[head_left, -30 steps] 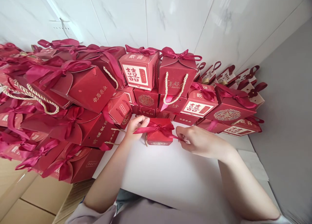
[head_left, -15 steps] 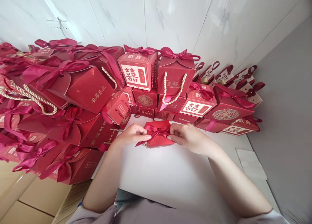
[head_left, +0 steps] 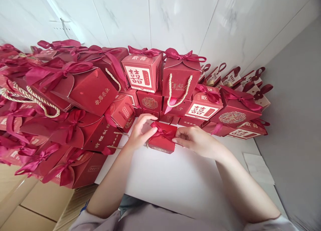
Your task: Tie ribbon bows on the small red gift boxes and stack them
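A small red gift box (head_left: pixel 162 145) sits on the white table in front of me, with a dark pink ribbon bow (head_left: pixel 163 133) across its top. My left hand (head_left: pixel 140 132) is at the box's left side, thumb and index finger spread apart beside the bow's left loop. On the right, my right hand (head_left: pixel 194 140) pinches the bow's ribbon at the box's right edge, its other fingers curled in. Part of a pale cord handle (head_left: pixel 147 144) shows at the box's left side.
Stacked red gift boxes (head_left: pixel 87 90) with bows and cord handles crowd the left and back of the table (head_left: pixel 170 177). Upright tags or small bags (head_left: pixel 232 77) stand at the back right. White paper (head_left: pixel 258 167) lies at right; cardboard cartons (head_left: pixel 42 201) sit lower left.
My left hand has let go of the ribbon on the left side and risen slightly, its fingers parting. The box has tipped so more of its front shows. My right hand stays at the ribbon.
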A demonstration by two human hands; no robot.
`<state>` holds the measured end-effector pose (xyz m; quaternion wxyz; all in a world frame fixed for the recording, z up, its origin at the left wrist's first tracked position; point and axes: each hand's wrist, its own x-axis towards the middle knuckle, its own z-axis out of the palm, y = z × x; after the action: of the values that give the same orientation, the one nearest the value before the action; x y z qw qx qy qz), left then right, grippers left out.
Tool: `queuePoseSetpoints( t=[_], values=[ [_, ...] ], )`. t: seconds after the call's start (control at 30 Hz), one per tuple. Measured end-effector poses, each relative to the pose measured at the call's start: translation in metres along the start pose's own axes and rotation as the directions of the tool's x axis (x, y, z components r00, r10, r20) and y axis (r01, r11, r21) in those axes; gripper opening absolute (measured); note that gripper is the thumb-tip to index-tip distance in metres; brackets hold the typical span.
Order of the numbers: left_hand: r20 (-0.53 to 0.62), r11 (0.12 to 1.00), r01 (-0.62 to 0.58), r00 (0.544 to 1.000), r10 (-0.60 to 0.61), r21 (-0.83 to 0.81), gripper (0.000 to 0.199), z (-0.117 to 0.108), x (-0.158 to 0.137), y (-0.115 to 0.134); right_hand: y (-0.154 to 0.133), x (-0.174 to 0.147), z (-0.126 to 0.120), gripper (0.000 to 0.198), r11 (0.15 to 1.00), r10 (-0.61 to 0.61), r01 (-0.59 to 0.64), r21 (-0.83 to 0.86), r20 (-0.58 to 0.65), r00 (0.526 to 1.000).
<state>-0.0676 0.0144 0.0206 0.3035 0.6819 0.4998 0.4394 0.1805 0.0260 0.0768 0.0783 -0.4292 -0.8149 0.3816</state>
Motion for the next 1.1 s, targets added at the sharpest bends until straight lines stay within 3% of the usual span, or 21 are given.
queuePoseSetpoints(
  t=[0.07, 0.23, 0.7, 1.1],
  values=[
    [0.083, 0.998, -0.049, 0.996, 0.045, 0.048, 0.024, 0.004, -0.001, 0.005, -0.002, 0.000, 0.001, 0.028, 1.000, 0.000, 0.001, -0.018, 0.033, 0.999],
    [0.180, 0.998, 0.029, 0.983, -0.038, 0.052, 0.012, 0.007, -0.004, 0.011, -0.003, 0.000, 0.005, 0.037, 0.996, -0.025, 0.031, -0.080, 0.073, 0.997],
    [0.178, 0.996, -0.003, 0.984, -0.014, 0.092, 0.002, 0.012, 0.001, 0.014, -0.003, 0.001, 0.004, 0.042, 0.997, -0.034, 0.042, -0.067, 0.112, 0.993],
    [0.088, 0.978, 0.093, 0.990, -0.111, 0.188, 0.002, 0.023, 0.000, 0.015, 0.003, 0.003, 0.001, 0.039, 0.986, -0.092, 0.108, -0.125, 0.126, 0.988]
  ],
)
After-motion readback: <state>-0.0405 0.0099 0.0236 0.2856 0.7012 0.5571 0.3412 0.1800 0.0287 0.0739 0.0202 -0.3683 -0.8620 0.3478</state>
